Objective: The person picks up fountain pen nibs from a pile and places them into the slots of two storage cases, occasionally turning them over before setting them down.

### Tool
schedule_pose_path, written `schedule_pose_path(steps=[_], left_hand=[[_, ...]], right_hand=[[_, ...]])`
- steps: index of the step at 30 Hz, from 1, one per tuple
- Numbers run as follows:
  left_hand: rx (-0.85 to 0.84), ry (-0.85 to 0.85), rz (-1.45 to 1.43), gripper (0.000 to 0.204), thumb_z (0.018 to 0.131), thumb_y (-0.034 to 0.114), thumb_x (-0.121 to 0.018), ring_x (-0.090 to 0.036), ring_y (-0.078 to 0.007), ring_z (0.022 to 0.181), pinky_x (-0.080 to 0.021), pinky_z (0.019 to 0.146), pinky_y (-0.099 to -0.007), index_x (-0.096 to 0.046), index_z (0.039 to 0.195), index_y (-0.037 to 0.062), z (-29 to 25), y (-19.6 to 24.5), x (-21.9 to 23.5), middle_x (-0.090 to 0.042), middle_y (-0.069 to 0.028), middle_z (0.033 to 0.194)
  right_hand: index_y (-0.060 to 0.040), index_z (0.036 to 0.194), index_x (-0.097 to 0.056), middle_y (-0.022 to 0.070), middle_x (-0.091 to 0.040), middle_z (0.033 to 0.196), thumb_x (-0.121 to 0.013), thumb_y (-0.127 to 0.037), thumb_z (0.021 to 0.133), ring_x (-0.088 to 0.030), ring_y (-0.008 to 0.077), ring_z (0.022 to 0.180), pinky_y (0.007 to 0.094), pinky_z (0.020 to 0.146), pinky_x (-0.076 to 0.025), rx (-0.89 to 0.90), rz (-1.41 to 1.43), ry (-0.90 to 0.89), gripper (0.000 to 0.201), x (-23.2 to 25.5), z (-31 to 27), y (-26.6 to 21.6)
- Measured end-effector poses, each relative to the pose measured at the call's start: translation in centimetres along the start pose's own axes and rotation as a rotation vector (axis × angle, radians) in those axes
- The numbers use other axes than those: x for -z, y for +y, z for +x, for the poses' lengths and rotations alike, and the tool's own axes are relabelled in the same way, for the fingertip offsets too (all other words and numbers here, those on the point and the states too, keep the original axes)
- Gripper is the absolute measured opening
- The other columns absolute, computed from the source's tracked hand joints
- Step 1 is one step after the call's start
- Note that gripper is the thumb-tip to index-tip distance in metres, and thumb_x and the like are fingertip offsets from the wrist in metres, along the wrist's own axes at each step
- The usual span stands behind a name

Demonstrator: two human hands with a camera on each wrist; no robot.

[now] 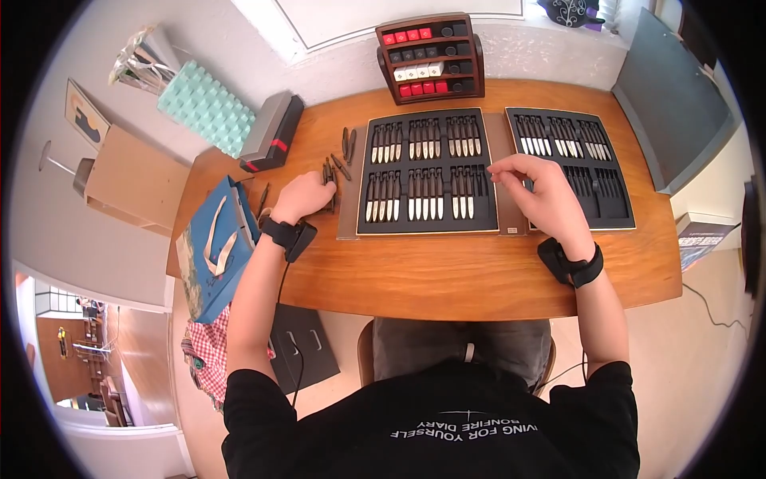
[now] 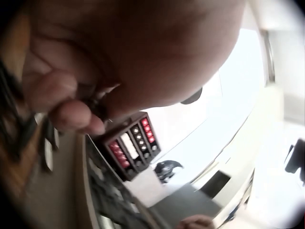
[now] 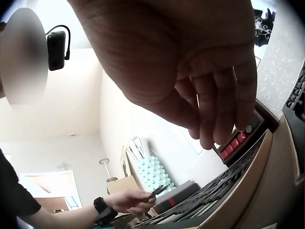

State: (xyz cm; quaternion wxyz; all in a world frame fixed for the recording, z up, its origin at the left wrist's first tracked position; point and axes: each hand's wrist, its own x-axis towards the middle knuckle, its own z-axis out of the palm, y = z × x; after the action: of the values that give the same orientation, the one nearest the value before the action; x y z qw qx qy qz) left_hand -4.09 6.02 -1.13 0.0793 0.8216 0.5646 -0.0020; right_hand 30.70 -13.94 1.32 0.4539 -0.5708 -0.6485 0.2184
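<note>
My left hand [image 1: 303,198] is at the loose pieces [image 1: 341,166] left of the trays. In the right wrist view it pinches a slim dark piece [image 3: 160,189] that juts out past the fingertips; its exact kind I cannot tell. The left tray [image 1: 427,227] is black and holds rows of slim pieces with dark upper parts and silvery blade-like ends. Over the gap between the trays hovers my right hand [image 1: 546,191], fingers loosely bent, thumb and index tips near the left tray's right edge. Nothing shows between its fingers [image 3: 224,114] in the right wrist view.
A second black tray [image 1: 581,222] with similar pieces in its upper row lies at right. Behind stands a wooden rack [image 1: 431,57] of red, black and white blocks. A blue paper bag [image 1: 219,247] and a grey-black box [image 1: 273,132] are on the left.
</note>
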Motion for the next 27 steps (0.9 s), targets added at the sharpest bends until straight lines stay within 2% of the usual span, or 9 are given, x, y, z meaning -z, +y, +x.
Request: schedule_pose_path(steps=[5, 6, 7, 10, 11, 13, 17, 19, 27], left_hand=[[-0.056, 0.038, -0.152, 0.037, 0.089, 0.03, -0.055, -0.061, -0.0343, 0.072, -0.046, 0.07, -0.0428, -0.057, 0.083, -0.0059, 0.0, -1.1, 0.3, -0.063, -0.0208, 0.078], [-0.009, 0.0, -0.341, 0.031, 0.094, 0.027, -0.052, -0.056, -0.0218, 0.062, -0.044, 0.059, -0.0351, -0.055, 0.084, -0.0027, -0.7, -0.7, 0.8, -0.058, -0.0117, 0.07], [-0.012, -0.002, -0.339, 0.031, 0.094, 0.027, -0.052, -0.056, -0.0218, 0.062, -0.044, 0.059, -0.0351, -0.055, 0.084, -0.0027, -1.0, -0.7, 1.1, -0.058, -0.0117, 0.07], [-0.017, -0.185, -0.874, 0.025, 0.102, 0.027, -0.043, -0.04, -0.0066, 0.052, -0.029, 0.045, -0.0209, -0.051, 0.089, 0.0068, -2.5, 0.1, 2.6, -0.041, 0.0022, 0.064], [-0.018, -0.186, -0.876, 0.025, 0.102, 0.027, -0.043, -0.04, -0.0066, 0.052, -0.029, 0.045, -0.0209, -0.051, 0.089, 0.0068, -3.3, 0.8, 2.8, -0.041, 0.0022, 0.064], [-0.126, -0.423, -1.375, 0.024, 0.103, 0.027, -0.042, -0.04, -0.0078, 0.052, -0.029, 0.045, -0.021, -0.048, 0.091, 0.0069, -4.3, 2.1, 2.6, -0.045, 0.0004, 0.072], [-0.395, -0.679, -1.647, 0.023, 0.103, 0.024, -0.037, -0.038, -0.0079, 0.052, -0.031, 0.044, -0.0207, -0.046, 0.092, 0.0058, -3.8, 5.5, 0.8, -0.041, -0.0004, 0.072], [-0.394, -0.703, -1.669, 0.023, 0.103, 0.023, -0.036, -0.037, -0.0081, 0.05, -0.032, 0.045, -0.0206, -0.044, 0.091, 0.0052, -3.7, 7.8, 0.5, -0.039, -0.0004, 0.07], [-0.454, -0.815, -1.631, 0.027, 0.103, 0.03, -0.038, -0.039, -0.0081, 0.051, -0.029, 0.046, -0.0202, -0.046, 0.092, 0.007, -4.7, 9.8, -1.2, -0.04, 0.0004, 0.07]], right_hand=[[0.0043, 0.1, -0.065, 0.0155, -0.069, 0.092, -0.056, -0.003, 0.09, -0.068, 0.0226, 0.088, 0.0302, 0.076, -0.054, 0.0, 0.013, 0.008, 0.016, 0.0, -0.1, 0.0], [0.0043, 0.1, -0.065, 0.0156, -0.069, 0.092, -0.056, -0.003, 0.09, -0.068, 0.0227, 0.087, 0.0303, 0.076, -0.054, -0.002, 0.031, 0.004, 0.016, 0.0, -0.2, 0.0], [0.0043, 0.1, -0.065, 0.0156, -0.069, 0.092, -0.056, -0.003, 0.09, -0.069, 0.0228, 0.087, 0.0305, 0.076, -0.054, -0.004, 0.05, 0.0, 0.016, 0.0, -0.2, 0.0], [0.0043, 0.1, -0.065, 0.0158, -0.069, 0.09, -0.055, -0.002, 0.089, -0.069, 0.0228, 0.086, 0.0304, 0.076, -0.054, 0.002, 0.02, 0.002, 0.016, -0.1, -0.2, -0.2], [0.0044, 0.1, -0.065, 0.0158, -0.069, 0.09, -0.055, -0.002, 0.089, -0.069, 0.0228, 0.086, 0.0303, 0.076, -0.054, -0.008, -0.012, -0.007, 0.016, 0.0, -0.2, -0.3], [0.0041, 0.099, -0.065, 0.0158, -0.069, 0.09, -0.055, -0.002, 0.089, -0.069, 0.0228, 0.086, 0.0304, 0.075, -0.054, -0.02, -0.025, -0.014, 0.016, -0.1, -0.1, -0.2], [0.003, 0.102, -0.066, 0.0102, -0.07, 0.091, -0.057, -0.004, 0.091, -0.067, 0.0153, 0.085, 0.0268, 0.077, -0.052, -0.025, 0.138, -0.011, 0.016, -0.3, 0.4, 0.3], [0.0023, 0.106, -0.065, 0.0073, -0.069, 0.091, -0.058, -0.006, 0.093, -0.065, 0.0111, 0.084, 0.0244, 0.077, -0.052, -0.116, 0.468, -0.07, 0.018, -1.1, 0.9, 0.2], [0.0013, 0.11, -0.063, 0.0063, -0.068, 0.09, -0.06, -0.01, 0.094, -0.062, 0.0085, 0.077, 0.0225, 0.072, -0.051, -0.211, 0.618, -0.293, 0.02, -4.3, 3.1, -2.5]])
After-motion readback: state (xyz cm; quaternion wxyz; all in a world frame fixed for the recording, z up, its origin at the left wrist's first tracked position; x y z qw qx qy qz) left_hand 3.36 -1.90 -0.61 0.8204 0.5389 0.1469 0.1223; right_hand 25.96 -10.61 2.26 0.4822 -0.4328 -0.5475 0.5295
